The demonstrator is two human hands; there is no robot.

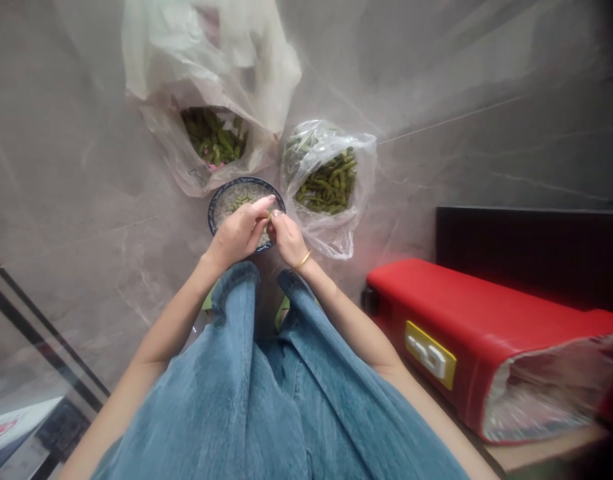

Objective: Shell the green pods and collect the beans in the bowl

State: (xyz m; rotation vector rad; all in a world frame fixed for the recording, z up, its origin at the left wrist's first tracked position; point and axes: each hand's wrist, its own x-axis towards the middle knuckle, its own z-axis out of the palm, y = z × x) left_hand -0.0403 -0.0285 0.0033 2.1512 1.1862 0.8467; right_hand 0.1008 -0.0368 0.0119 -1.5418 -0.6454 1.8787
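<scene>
My left hand (237, 232) and my right hand (289, 241) meet above a blue-and-white patterned bowl (217, 200). Both are closed, their fingertips pinching a small green bean pod (269, 217) that is mostly hidden between them. Shelled green beans (242, 200) lie in the bowl, partly covered by my left hand. Just beyond the bowl, a large white plastic bag (161, 80) gapes over green bean pods (219, 139). To the right of my right hand stands a smaller clear plastic bag (366, 167) with more green pods (331, 183) inside.
Grey marble-look floor (76, 173) spreads around the bags. A red bin lying on its side (451, 300), with a lining in its open end, is at the right by a black panel (526, 253). A box (26, 433) sits at lower left. My denim-covered knees (236, 313) are close below the bowl.
</scene>
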